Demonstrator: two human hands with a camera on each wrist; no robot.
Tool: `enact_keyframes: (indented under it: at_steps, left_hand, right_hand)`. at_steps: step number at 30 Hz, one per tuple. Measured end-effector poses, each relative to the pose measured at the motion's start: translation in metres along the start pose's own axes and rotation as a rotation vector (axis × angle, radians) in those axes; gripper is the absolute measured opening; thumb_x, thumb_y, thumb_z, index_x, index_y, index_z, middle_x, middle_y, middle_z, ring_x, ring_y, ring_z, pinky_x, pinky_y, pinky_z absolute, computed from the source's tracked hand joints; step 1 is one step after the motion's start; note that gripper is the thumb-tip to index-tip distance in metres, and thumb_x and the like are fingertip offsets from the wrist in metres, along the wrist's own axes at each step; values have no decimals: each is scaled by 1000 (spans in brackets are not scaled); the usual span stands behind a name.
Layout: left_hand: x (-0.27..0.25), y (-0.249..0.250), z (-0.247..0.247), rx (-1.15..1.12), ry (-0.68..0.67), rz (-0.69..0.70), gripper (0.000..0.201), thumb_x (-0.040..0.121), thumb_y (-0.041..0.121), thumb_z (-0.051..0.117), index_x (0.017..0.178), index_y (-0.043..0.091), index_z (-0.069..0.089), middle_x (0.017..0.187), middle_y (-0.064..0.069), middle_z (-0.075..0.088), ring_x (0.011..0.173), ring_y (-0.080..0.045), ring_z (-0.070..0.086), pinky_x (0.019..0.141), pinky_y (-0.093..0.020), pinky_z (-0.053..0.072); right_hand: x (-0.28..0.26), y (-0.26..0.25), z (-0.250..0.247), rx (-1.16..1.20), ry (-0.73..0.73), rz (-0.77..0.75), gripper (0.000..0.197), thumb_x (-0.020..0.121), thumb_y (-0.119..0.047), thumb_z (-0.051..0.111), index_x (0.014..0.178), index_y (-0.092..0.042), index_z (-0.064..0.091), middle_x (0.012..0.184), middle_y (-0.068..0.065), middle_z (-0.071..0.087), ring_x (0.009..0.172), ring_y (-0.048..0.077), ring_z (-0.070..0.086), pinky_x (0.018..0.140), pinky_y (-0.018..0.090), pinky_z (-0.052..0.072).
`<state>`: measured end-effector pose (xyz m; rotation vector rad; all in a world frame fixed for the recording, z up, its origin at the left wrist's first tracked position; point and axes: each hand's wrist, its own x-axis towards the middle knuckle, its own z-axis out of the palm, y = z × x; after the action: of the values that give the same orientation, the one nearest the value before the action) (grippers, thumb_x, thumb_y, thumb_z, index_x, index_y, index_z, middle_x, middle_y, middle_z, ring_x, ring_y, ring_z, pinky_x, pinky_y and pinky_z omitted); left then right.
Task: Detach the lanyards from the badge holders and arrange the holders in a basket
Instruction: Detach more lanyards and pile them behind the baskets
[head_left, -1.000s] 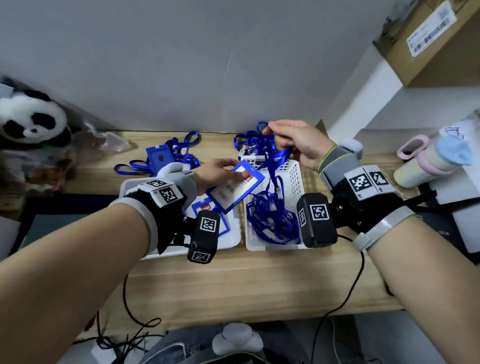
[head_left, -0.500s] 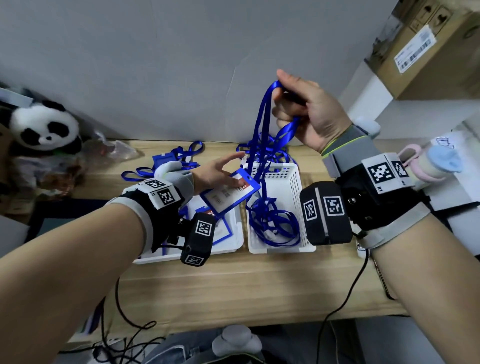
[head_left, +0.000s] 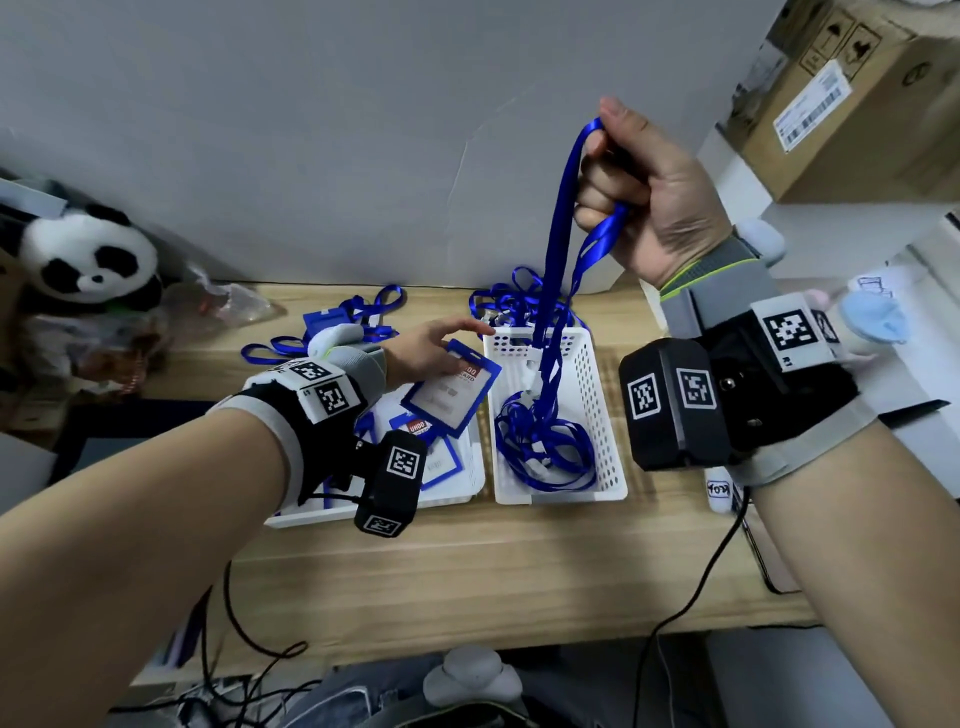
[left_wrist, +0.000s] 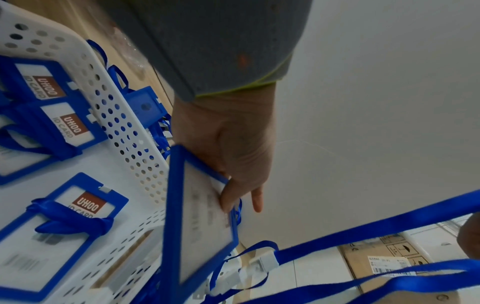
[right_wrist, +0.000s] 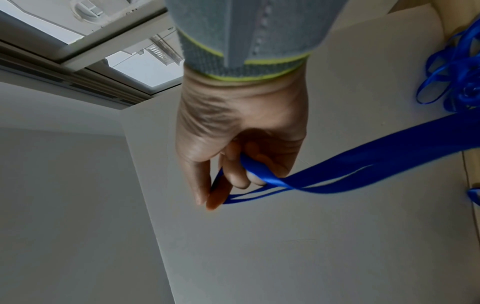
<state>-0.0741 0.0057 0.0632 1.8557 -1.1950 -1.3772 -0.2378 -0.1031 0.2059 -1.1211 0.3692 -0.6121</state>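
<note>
Lifting a lanyard clear while the holder waits over its basket

Right hand (head_left: 649, 197) raised high near the back wall, thumb and curled fingers pinching a blue lanyard (head_left: 553, 249); strap hangs almost straight down from the fist into the right basket (head_left: 605, 415), where more loose straps lie coiled on the floor of it

Left hand (head_left: 431, 348) low, gripping a blue-framed badge holder (head_left: 451, 395) by its top edge, fingers mostly straight along the frame, thumb side hidden in the head view. Holder tilted, hanging over the inner rim of the left basket (head_left: 467, 488), just beside the right basket's wall

Left basket already carries several holders (left_wrist: 78, 127) lying flat; at least one in the left wrist view looks to have a strap tied round it

Key relation, by my reading: lanyard's long axis is vertical, basket straight below the right hand, so a plain drop should land it. Holder sits nearer the left basket; a short lowering away from the shared rim should seat it

More strapped holders (head_left: 332, 319) wait on the bench's back edge, closer to the left hand
</note>
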Motion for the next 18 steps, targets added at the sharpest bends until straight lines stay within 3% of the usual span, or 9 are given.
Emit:
enact_keyframes:
  at_steps: [2, 4, 7, 9, 11, 14, 18]
  left_hand:
    - [2, 6, 2, 10, 48, -22, 43, 91, -6, 44, 124, 19, 56, 119, -5, 54, 80, -15, 61, 60, -21, 56]
    - [6, 13, 5, 14, 92, -36, 38, 91, -5, 42, 118, 11, 62, 107, -3, 61, 71, -9, 58, 50, -12, 51]
    - [12, 19, 13, 93, 141, 27, 31, 90, 0, 51, 115, 8, 66, 109, -5, 66, 75, -5, 55, 60, -8, 43]
    - [17, 20, 18, 175, 149, 53, 26, 87, 16, 63, 113, 10, 68, 113, -6, 67, 85, -8, 55, 64, -10, 40]
    - [22, 20, 21, 253, 146, 24, 35, 83, 34, 68, 111, 12, 69, 109, -3, 68, 88, -12, 57, 69, -16, 43]
    - [32, 17, 28, 276, 190, -9, 44, 77, 48, 68, 103, 13, 71, 100, -2, 69, 84, -14, 59, 76, -31, 50]
    - [39, 12, 31, 199, 317, -9, 48, 73, 59, 67, 93, 16, 74, 87, 0, 71, 72, -14, 60, 71, -33, 53]
  right_hand:
    - [-1, -1, 1, 0, -1, 11, 49, 97, -27, 39, 53, -19, 59, 34, -11, 22, 35, 5, 17, 43, 21, 12]
    - [-1, -1, 1, -8, -14, 17, 48, 96, -28, 39, 53, -18, 59, 34, -11, 22, 35, 5, 16, 42, 21, 14]
    - [-1, 0, 4, -28, -33, 26, 47, 96, -28, 40, 54, -18, 57, 33, -12, 23, 35, 5, 17, 43, 21, 13]
    - [-1, 0, 6, -23, -52, 36, 47, 96, -28, 39, 53, -18, 57, 33, -12, 23, 35, 5, 18, 42, 21, 14]
    - [-1, 0, 8, -11, -71, 44, 48, 96, -28, 38, 53, -18, 56, 34, -12, 24, 34, 4, 19, 40, 19, 17]
    - [-3, 0, 11, -17, -89, 49, 47, 95, -29, 39, 52, -19, 56, 34, -12, 25, 34, 4, 19, 39, 18, 18]
    - [-5, -1, 10, -49, -96, 61, 44, 92, -32, 41, 51, -21, 55, 35, -13, 24, 35, 5, 20, 39, 19, 21]
